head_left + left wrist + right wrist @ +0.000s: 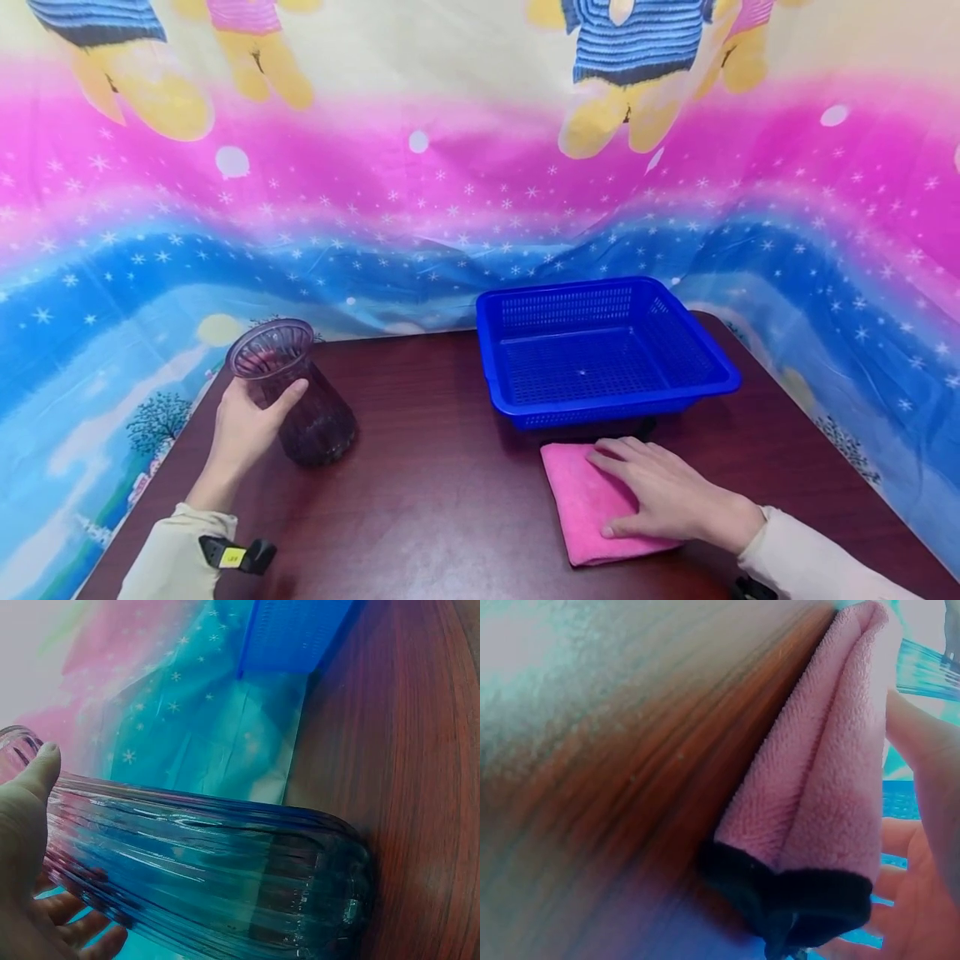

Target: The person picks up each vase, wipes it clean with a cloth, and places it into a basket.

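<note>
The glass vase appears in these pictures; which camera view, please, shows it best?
The head view: the glass vase shows there from rim to base, with the left hand hiding only part. The left wrist view shows its ribbed body closer but cuts off part of its rim. The right wrist view catches only a piece at the edge.

The left grip [249, 429] is curled, the right grip [663, 492] palm down, thumb apart.

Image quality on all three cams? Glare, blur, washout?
Head: fairly even light, small bright glint on the floor of the blue basket; left wrist: hazy, pale upper left, white highlights streaking the glass vase; right wrist: whitish glare upper left, table grain smeared, pink cloth texture clearer.
</note>
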Demonstrator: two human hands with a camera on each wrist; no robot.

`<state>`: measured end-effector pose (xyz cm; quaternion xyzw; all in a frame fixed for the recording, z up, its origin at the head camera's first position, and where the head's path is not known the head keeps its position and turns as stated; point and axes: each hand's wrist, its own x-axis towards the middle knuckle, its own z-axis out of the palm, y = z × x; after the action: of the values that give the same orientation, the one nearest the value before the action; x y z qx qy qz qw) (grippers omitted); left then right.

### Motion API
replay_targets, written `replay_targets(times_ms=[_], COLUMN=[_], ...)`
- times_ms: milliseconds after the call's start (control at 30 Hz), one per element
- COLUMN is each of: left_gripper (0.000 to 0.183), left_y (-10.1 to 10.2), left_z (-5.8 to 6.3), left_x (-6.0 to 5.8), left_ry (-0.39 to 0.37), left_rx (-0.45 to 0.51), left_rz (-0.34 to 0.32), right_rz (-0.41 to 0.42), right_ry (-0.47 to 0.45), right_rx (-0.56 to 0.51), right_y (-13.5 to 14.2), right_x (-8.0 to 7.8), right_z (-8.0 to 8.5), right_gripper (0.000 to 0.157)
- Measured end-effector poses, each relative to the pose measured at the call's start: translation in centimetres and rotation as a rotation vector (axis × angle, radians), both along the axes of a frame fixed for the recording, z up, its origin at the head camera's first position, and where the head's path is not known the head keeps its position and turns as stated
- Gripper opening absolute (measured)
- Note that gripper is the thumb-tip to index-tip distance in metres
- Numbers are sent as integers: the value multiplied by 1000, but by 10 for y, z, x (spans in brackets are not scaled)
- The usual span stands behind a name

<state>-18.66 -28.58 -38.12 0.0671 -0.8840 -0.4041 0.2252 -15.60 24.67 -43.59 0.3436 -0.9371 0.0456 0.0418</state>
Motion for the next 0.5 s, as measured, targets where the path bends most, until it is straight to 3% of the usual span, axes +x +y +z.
replay_targets(times_ms=[300, 500], left_gripper=[52, 48], left_y=[-5, -6], left_z=[-1, -1], left_x=[-5, -4], left_ry=[46, 46], left_rx=[7, -16], left_rz=[-73, -67], right_rz=[4, -11], right_ry=[-27, -33], right_rx=[-40, -62], right_y=[-1, -2], right_x=[-2, -4], right_z=[-2, -3], right_gripper=[89, 86])
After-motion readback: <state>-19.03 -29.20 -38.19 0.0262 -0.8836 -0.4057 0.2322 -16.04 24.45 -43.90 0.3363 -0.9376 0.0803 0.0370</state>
